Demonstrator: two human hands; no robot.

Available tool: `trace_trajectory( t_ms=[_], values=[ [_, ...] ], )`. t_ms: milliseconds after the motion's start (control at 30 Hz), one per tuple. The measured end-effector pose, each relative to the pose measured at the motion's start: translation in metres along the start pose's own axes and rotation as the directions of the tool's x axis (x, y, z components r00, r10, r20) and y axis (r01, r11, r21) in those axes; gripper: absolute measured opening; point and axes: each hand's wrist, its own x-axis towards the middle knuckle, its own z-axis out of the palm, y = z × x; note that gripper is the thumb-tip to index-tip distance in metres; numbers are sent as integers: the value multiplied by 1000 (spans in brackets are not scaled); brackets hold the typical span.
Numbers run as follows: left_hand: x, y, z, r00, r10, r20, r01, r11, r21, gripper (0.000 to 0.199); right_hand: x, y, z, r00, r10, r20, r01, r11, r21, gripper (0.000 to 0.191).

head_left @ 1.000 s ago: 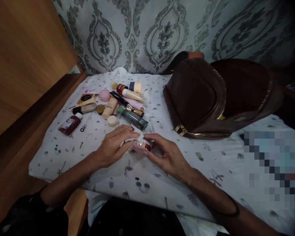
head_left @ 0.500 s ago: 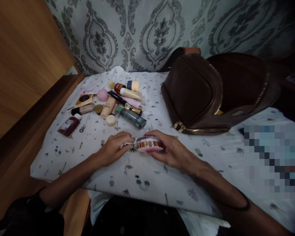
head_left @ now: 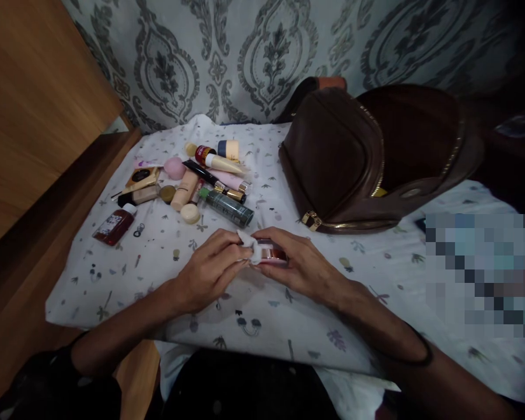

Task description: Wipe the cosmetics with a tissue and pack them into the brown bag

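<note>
While left fingers (head_left: 226,254) pinch white tissue (head_left: 256,251), copper-banded case (head_left: 273,254) held between right fingers (head_left: 277,234); tissue against it.

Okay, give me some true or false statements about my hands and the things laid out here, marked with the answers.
1. The left hand holds a white wipe against a round container. True.
2. The bag is zipped shut. False: the brown bag gapes open.
3. The right hand holds the round container. True.
4. The white-capped red bottle stands upright. False: the white-capped red bottle lies flat.
5. The pink sponge sits left of the brown bag. True.
</note>
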Motion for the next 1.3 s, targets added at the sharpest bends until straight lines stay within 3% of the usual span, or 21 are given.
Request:
trace_trajectory(
  t_ms=[233, 467, 700, 867, 1067, 1300],
  values=[
    [-5, -10, 3, 998, -63, 14, 64, 996, -61, 10, 2, -5, -2, 1000, 2, -32, 1, 997, 78, 30],
    [-13, -15, 12, 981, -117, 155, 137, 983, -125, 7, 2, -6, -3, 996, 89, -14, -84, 978, 189, 26],
    [-9, -10, -5, 987, -154, 39, 157, 985, -70, 8, 4, -8, 11, 970, 202, -133, -107, 851, 514, 32],
    [-8, -5, -11, 994, -97, 43, 96, 995, 29, 10, 4, -4, 17, 982, 125, -139, -62, 920, 387, 28],
    [-4, 1, -6, 998, -48, 50, 47, 999, 17, 11, 6, -5, -2, 994, 13, -108, 11, 975, 223, 22],
    [-1, 0, 3, 996, -39, 78, 40, 999, -17, 9, 4, 3, -24, 990, 129, 65, -142, 950, 279, 38]
  ],
)
